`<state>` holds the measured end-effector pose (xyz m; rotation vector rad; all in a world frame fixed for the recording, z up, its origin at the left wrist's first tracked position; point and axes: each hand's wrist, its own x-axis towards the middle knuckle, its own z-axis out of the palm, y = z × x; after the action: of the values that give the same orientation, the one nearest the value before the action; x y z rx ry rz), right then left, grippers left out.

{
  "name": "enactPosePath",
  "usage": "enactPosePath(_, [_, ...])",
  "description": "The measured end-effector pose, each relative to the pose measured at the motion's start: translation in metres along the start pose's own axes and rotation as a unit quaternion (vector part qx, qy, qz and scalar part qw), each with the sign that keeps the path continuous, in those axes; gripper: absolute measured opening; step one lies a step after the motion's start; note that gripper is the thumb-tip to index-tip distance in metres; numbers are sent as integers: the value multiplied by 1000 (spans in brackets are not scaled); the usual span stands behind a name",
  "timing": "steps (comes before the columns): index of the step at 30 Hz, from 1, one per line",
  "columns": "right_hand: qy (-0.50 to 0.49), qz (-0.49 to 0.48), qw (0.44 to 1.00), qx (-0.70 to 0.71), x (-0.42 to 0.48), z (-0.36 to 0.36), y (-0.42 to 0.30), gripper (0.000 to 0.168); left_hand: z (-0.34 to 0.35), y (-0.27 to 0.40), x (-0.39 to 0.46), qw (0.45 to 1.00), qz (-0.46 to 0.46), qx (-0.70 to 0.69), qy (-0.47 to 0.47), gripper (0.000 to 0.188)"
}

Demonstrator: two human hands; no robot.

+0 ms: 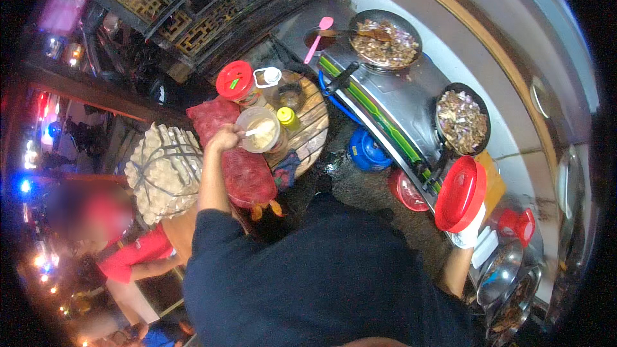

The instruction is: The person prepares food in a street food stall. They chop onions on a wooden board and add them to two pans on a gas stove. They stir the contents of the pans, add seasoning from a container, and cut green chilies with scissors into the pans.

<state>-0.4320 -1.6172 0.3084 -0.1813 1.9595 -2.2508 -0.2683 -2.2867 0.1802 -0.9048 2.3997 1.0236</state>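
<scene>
My left hand point(225, 138) grips the white handle of a scoop or spoon point(251, 132) in an open plastic tub of pale powder point(264, 130). That tub is at the edge of a round slatted wooden table point(313, 142). Over the counter, my gloved right hand point(467, 233) holds a red round lid or shallow dish point(460, 195), tilted; its fingers are mostly hidden. Just beyond it, a black frying pan point(462, 118) holds chopped meat and onion. A second frying pan point(385, 41) has similar food and a wooden spatula point(376, 34) in it.
A red-lidded tub point(234, 80), a white-capped jug point(271, 76) and a yellow-capped bottle point(286, 116) share the table. Red mesh sacks point(246, 173) lie beside it. A blue gas cylinder point(368, 149) stands below the stove point(376, 111). Steel bowls point(501, 270) are at right; another person point(140, 255) is at left.
</scene>
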Motion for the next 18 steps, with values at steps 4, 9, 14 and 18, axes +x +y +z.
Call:
enactPosePath(4, [65,13,996,62,-13,-66,-2,41,-11,117,-64,990,87,9,109,20])
enactPosePath(9, [101,29,974,201,-18,-123,-2,39,74,310,-68,893,369,28,256,17])
enactPosePath(14, [-32,34,980,193,0,-103,-42,38,238,459,45,833,489,-24,257,20])
enactPosePath(18, [-34,-8,999,3,-4,-101,-52,42,267,505,43,911,339,121,203,19])
